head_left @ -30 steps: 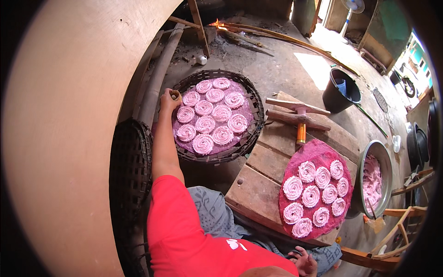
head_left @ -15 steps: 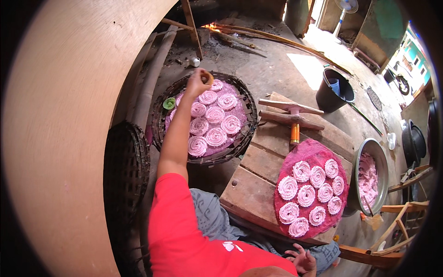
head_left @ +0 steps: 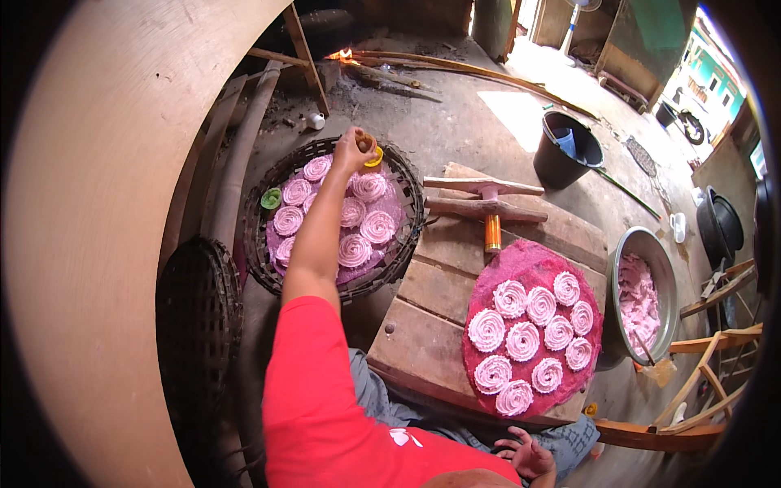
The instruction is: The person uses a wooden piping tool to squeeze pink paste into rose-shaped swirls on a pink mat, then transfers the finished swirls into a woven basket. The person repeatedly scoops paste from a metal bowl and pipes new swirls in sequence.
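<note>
My left hand (head_left: 355, 153) is stretched over the far rim of a round woven basket (head_left: 268, 272). Its fingers are closed around a small brown, rounded thing I cannot make out well. Just beside the fingertips shows a small yellow ring-like piece (head_left: 374, 157); whether the hand touches it is unclear. Pink swirled rosettes (head_left: 377, 227) lie on purple netting in the basket, some hidden by my forearm. A small green cup (head_left: 271, 198) sits at the basket's left side. Close to my lap, my right hand (head_left: 530, 457) is open, fingers apart and holding nothing.
On the low wooden table (head_left: 419, 329), a pink mesh round (head_left: 591, 358) bears several rosettes behind which lies a wooden press (head_left: 491, 213). A basin (head_left: 673, 313) of pink dough and a black bucket (head_left: 567, 150) stand right. Firewood burns (head_left: 345, 55) at the back.
The view has shifted, so the scene sits farther left. My left hand has moved over the basket's far right part, and the yellow piece now shows beside it. My right hand stays near my lap.
</note>
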Action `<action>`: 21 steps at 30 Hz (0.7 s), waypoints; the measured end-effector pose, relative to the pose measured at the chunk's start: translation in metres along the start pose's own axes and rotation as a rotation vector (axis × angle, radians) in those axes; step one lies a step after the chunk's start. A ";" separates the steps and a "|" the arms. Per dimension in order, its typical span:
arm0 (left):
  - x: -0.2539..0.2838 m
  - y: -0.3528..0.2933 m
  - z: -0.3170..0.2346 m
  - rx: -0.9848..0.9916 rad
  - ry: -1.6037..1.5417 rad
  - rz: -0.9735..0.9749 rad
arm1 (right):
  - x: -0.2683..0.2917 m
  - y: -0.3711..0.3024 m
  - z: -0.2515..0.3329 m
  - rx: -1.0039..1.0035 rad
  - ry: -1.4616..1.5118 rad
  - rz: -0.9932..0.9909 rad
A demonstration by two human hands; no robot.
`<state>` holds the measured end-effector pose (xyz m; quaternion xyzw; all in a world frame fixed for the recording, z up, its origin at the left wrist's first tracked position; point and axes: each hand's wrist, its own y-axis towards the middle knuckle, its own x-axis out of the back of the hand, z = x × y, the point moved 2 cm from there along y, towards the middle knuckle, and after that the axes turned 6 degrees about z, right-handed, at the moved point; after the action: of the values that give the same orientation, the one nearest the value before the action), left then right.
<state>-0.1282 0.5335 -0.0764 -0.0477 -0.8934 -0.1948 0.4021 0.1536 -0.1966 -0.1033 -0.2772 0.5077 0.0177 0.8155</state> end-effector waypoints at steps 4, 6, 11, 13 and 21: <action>0.045 -0.047 -0.039 -0.154 -0.070 0.222 | 0.007 -0.002 -0.002 -0.002 -0.064 0.003; 0.059 -0.086 -0.059 -0.233 -0.260 0.417 | 0.009 -0.002 -0.003 -0.005 -0.061 0.027; 0.064 -0.181 -0.081 -0.268 -0.130 0.668 | 0.011 -0.002 -0.005 0.003 -0.053 0.112; 0.057 -0.197 -0.082 -0.316 -0.040 0.633 | 0.011 -0.004 -0.006 0.010 -0.059 0.125; 0.024 -0.203 -0.076 -0.289 0.028 0.565 | 0.009 -0.010 -0.008 0.024 -0.123 0.099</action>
<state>-0.1403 0.3161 -0.0758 -0.3479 -0.8023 -0.2008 0.4416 0.1539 -0.2108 -0.1090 -0.2404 0.4700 0.0688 0.8465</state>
